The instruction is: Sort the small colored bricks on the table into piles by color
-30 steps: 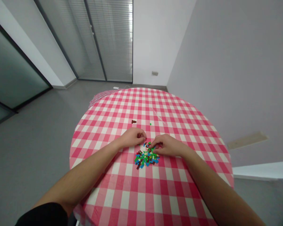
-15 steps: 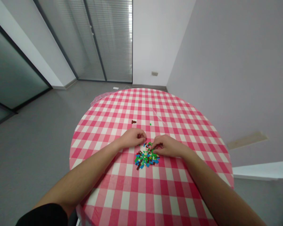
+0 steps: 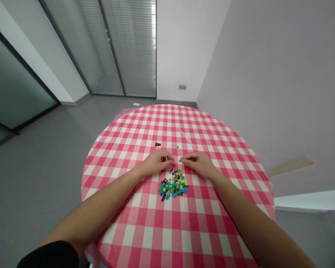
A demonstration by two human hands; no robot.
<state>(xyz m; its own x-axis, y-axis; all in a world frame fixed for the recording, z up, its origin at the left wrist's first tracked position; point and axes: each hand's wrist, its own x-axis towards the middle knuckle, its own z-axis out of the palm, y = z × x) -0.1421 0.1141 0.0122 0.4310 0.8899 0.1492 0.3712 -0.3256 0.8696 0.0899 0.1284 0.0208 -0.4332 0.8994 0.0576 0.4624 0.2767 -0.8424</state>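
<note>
Between the thumb and fingers of my right hand [image 3: 198, 163] is a small green building brick [image 3: 180, 160], held just above the table. My left hand [image 3: 159, 162] faces it from the left, its fingers curled and thumb near the fingertips; whatever may be pinched there is too small to make out. Below both hands lies a heap of mixed small building bricks [image 3: 173, 188], green, blue, brown, white and some yellow or red. Beyond the hands are a brown brick piece [image 3: 158, 144] and a single small green brick [image 3: 177, 147].
A pink-and-white checked cloth [image 3: 212, 227] covers the round table. Past its far edge a white power strip [image 3: 136, 104] lies on the grey floor [image 3: 56, 163]. Frosted glass panels stand at the left and back, and a white wall [image 3: 281, 93] rises at the right.
My right hand has moved up and away from the brick heap, now with a green brick at its fingertips. My left hand has stayed almost in place.
</note>
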